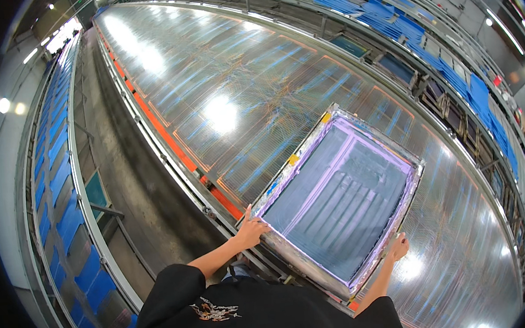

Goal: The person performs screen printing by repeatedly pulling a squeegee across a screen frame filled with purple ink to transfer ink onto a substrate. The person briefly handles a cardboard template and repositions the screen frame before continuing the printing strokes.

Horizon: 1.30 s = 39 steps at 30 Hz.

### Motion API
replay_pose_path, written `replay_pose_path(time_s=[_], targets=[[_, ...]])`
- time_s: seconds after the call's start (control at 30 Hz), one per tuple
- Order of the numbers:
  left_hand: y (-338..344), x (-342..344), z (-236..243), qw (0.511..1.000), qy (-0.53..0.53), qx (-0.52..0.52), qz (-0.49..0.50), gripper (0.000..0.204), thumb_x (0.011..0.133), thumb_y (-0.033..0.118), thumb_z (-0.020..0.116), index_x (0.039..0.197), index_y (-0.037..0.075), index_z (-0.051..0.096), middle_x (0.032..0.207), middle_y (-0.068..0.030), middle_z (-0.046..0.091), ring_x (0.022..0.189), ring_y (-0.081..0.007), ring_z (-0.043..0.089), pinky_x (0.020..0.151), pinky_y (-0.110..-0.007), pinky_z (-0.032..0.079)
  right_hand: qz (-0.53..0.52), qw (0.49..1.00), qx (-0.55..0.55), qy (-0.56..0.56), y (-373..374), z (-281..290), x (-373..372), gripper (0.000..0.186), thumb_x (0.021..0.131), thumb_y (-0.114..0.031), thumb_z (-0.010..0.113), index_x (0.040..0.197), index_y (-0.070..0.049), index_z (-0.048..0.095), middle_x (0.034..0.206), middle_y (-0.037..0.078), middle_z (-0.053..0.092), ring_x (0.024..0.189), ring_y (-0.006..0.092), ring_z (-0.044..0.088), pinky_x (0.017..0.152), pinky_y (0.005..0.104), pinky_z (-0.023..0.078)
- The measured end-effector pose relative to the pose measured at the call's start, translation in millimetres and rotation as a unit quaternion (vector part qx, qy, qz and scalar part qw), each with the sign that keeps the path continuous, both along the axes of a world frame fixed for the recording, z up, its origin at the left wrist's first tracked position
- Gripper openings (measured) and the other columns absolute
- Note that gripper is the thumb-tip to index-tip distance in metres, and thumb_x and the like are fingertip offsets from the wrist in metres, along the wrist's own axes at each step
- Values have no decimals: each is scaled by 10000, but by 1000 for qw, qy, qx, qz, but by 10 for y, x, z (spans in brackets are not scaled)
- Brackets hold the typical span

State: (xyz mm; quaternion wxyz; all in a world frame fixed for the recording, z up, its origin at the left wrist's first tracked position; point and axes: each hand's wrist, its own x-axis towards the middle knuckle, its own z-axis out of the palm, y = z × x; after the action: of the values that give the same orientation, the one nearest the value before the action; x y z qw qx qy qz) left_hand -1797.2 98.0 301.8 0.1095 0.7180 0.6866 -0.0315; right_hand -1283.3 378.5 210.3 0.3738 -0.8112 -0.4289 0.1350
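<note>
A rectangular metal screen frame (339, 201) lies tilted across the long printed table surface (218, 75), with purple-edged blue-grey mesh and small yellow and blue tape pieces along its border. My left hand (251, 229) grips the frame at its near left corner, index finger extended along the side. My right hand (398, 246) is beside the frame's right edge, fingers curled at a small pale thing too small to make out; whether it touches the frame is unclear. My black sleeves and top fill the bottom.
An orange-red strip and metal rail (164, 128) run along the table's left edge, beside a narrow concrete aisle (123, 193). Racks with blue sheets line the left (69, 216) and upper right (427, 58). Strip lights hang overhead.
</note>
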Motion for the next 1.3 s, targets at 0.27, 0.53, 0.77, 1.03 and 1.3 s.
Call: replay_pose_path(time_s=[0.27,0.53,0.77,1.03,1.3], targets=[[283,-1867,339,999,45,-19,9,515,679,46,742,1143,261,806,1156,89,766,1229,-235,633,1245,-752,-72,-8,999,7,44,-38,-170,-1783,579,990,-512,607,934,56,707,937,269,713,871,434,657,809,546,483],[109,-3824,492,1000,25,-14,-1,479,665,22,718,1083,234,815,978,36,771,1045,-211,691,1263,-725,-31,67,997,-30,26,-272,66,-3673,632,1019,-536,555,949,70,719,978,301,721,960,488,669,854,572,488],[875,-3987,509,988,47,-38,-145,314,747,169,715,1036,243,815,887,-32,760,989,-254,725,1262,-704,62,201,974,-106,-8,19,-58,-3054,766,997,-594,576,1399,58,585,1189,279,722,1120,438,684,987,498,532],[1296,-4031,1173,967,-34,-185,-169,119,768,161,758,872,126,805,858,-152,757,919,-372,733,1198,-615,306,512,835,-84,-182,-2141,2081,-5046,597,850,-441,820,1309,-84,683,1275,189,711,1178,373,663,1112,494,419],[845,-4214,1178,976,-84,-137,-146,213,757,104,763,966,102,807,873,-143,761,904,-344,732,1227,-574,265,474,860,-161,-99,-2425,1898,-4851,249,740,-64,769,948,-60,633,913,102,689,918,333,641,897,460,428]])
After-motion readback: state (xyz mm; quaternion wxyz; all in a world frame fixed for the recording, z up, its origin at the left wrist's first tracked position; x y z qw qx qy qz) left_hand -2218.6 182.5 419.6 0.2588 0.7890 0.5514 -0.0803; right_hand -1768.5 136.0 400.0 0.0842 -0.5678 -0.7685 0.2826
